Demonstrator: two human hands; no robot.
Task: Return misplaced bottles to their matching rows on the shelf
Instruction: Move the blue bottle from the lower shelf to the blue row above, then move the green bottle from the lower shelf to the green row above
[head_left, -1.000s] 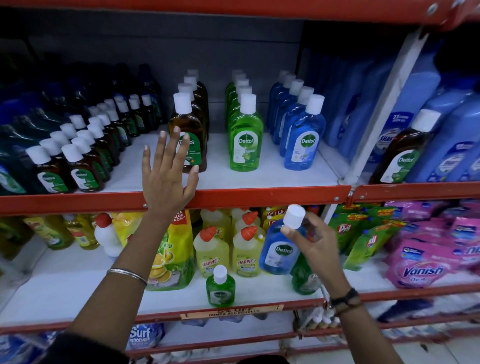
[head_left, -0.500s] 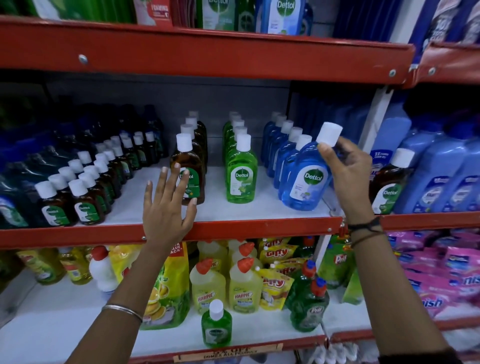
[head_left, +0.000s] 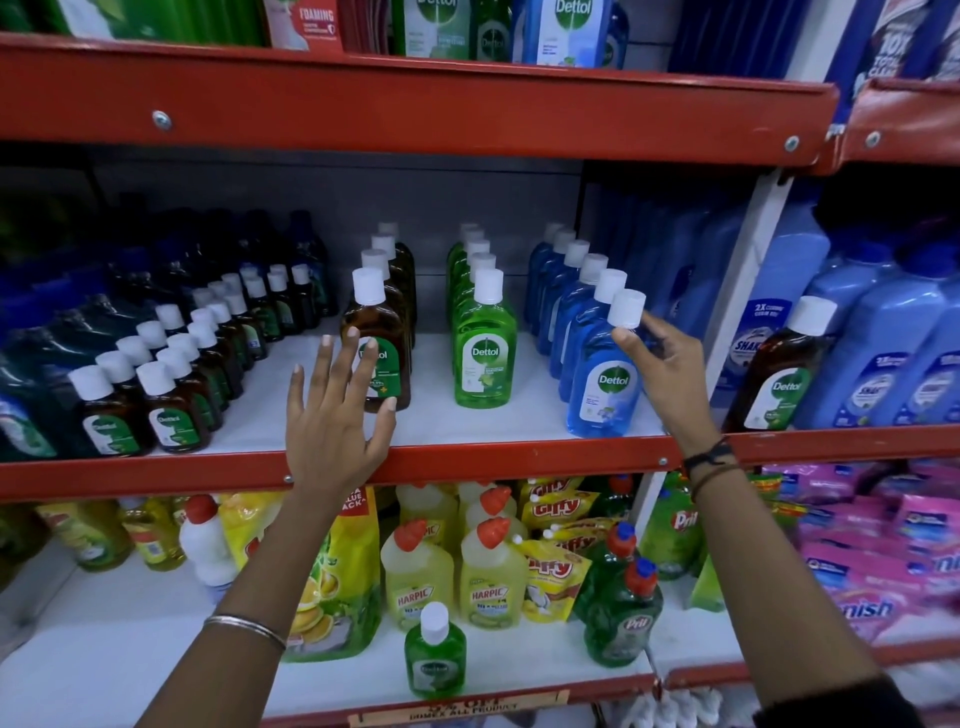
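The blue Dettol bottle (head_left: 602, 374), full of blue liquid, stands upright at the front of the blue row (head_left: 566, 291) on the middle shelf (head_left: 519, 423). Your right hand (head_left: 657, 371) touches its neck, fingers loosely curled, grip uncertain. Your left hand (head_left: 332, 415) is spread open before the brown bottle (head_left: 376, 338).

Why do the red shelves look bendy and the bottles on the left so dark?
In the head view, the wide lens curves the red shelf edge toward the frame's sides; the small brown bottles at far left sit in the upper shelf's shadow, so they look dim; the blue Dettol bottle by the right hand is bright and sharp; the pink packs at the right edge look smeared.
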